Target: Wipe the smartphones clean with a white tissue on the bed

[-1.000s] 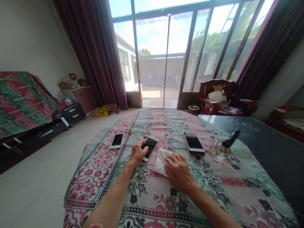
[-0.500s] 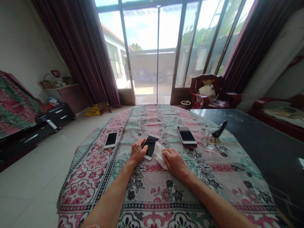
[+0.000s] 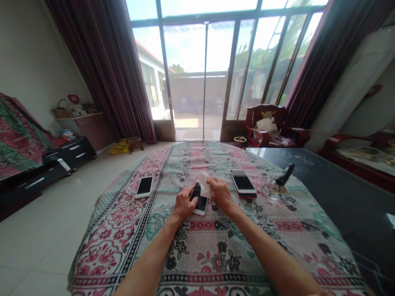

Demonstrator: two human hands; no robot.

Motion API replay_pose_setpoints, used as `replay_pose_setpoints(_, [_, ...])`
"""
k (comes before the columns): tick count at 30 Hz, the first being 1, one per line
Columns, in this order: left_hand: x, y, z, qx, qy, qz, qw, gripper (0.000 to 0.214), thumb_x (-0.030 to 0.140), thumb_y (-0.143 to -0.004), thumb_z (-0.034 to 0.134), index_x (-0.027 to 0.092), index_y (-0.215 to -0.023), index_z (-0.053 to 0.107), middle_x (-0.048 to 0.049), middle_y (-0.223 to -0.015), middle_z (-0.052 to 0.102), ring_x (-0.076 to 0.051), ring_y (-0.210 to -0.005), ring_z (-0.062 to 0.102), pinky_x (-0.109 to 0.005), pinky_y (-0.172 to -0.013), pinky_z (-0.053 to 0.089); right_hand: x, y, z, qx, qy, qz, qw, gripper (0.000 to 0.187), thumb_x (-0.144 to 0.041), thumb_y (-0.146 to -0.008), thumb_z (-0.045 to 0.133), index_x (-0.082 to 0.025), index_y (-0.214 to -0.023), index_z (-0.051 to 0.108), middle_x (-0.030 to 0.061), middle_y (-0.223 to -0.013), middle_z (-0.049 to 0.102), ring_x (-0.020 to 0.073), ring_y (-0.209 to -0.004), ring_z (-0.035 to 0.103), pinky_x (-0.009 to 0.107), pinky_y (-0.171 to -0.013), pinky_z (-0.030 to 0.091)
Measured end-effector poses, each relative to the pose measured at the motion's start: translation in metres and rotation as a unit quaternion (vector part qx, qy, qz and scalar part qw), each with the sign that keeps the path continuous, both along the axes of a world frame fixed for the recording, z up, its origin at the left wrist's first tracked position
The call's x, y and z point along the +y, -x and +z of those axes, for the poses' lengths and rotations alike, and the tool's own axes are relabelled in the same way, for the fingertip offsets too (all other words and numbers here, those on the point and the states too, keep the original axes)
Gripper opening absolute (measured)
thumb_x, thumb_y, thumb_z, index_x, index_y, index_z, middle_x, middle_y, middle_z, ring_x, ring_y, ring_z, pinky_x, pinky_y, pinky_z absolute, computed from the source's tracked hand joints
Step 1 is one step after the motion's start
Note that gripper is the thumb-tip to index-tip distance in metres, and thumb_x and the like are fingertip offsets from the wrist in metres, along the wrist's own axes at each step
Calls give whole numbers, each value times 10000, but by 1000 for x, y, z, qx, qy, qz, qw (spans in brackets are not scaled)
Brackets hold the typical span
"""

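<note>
A white smartphone (image 3: 201, 204) with a dark screen lies on the patterned tablecloth (image 3: 212, 240) in front of me. My left hand (image 3: 185, 202) grips its left edge, the thumb over the screen. Pinched in my right hand (image 3: 219, 193) is a white tissue (image 3: 205, 186), which covers the phone's upper right part. Left of my hands lies another white phone (image 3: 144, 187), screen up. On the right, a white-framed phone (image 3: 243, 182) rests on top of a red-edged one (image 3: 248, 196).
A clear glass dish (image 3: 273, 190) with a black-handled object (image 3: 285, 174) stands at the right of the table. Beyond it is a dark glossy surface (image 3: 308, 170). A carved wooden chair (image 3: 265, 123) stands near the glass doors. A yellow bag (image 3: 119, 146) lies on the floor at left.
My right hand has moved the tissue up and left onto the phone's upper part. The phone, held by my left hand, has turned and shifted slightly right. The view has tilted up a little.
</note>
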State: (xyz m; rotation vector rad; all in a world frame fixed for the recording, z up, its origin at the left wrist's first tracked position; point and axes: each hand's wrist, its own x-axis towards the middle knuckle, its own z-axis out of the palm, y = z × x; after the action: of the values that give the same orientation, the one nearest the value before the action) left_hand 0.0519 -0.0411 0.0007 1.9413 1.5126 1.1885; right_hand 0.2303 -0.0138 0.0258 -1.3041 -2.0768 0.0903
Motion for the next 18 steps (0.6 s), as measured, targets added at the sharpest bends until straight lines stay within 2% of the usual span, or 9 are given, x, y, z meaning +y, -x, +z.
replay_pose_setpoints(2, [-2, 5, 5, 23, 22, -35, 999, 572, 165, -687, 625, 169, -1256, 565, -85, -1212, 641, -236, -1120, 591, -373, -976, 482, 7, 8, -8, -23, 14, 1, 1000, 262, -137, -859, 485, -217, -1031, 666, 75, -1192, 641, 231, -1113, 549, 379, -972, 379])
replay_pose_setpoints(5, [-4, 18, 11, 84, 70, -113, 987, 831, 241, -575, 748, 172, -1355, 470, -114, -1364, 532, -303, -1258, 484, -435, -1071, 393, 9, 12, -24, -23, 18, 9, 1000, 253, -259, -865, 545, -228, -1088, 660, 72, -1260, 602, 243, -1178, 504, 405, -1018, 350])
replay_pose_setpoints(8, [-4, 26, 13, 133, 88, -142, 977, 951, 260, -521, 788, 157, -1392, 421, -148, -1449, 427, -329, -1333, 393, -449, -1119, 329, 6, 11, -33, -13, 15, 4, 1000, 257, -320, -855, 578, -222, -1078, 660, 74, -1255, 597, 244, -1192, 487, 409, -1050, 322])
replay_pose_setpoints(12, [-5, 16, 10, 153, 73, -130, 977, 950, 258, -528, 793, 142, -1391, 415, -169, -1426, 443, -329, -1319, 411, -459, -1109, 343, 7, 12, -32, -9, 11, -8, 1000, 235, -298, -850, 579, -215, -1055, 656, 72, -1214, 616, 239, -1162, 498, 398, -1041, 326])
replay_pose_setpoints(15, [-6, -1, 5, 144, 49, -86, 985, 902, 250, -521, 801, 117, -1347, 464, -184, -1388, 475, -339, -1303, 432, -467, -1100, 357, 11, 12, -30, -2, 24, -26, 999, 226, -222, -859, 535, -205, -1053, 651, 74, -1204, 625, 231, -1140, 513, 379, -1005, 354])
replay_pose_setpoints(18, [-6, -11, -1, 124, 21, -51, 991, 858, 251, -532, 802, 134, -1323, 490, -180, -1382, 482, -340, -1303, 436, -485, -1096, 361, 15, 9, -31, 10, 28, -31, 999, 337, -143, -842, 495, -191, -1156, 608, 82, -1260, 600, 226, -1177, 496, 367, -995, 362])
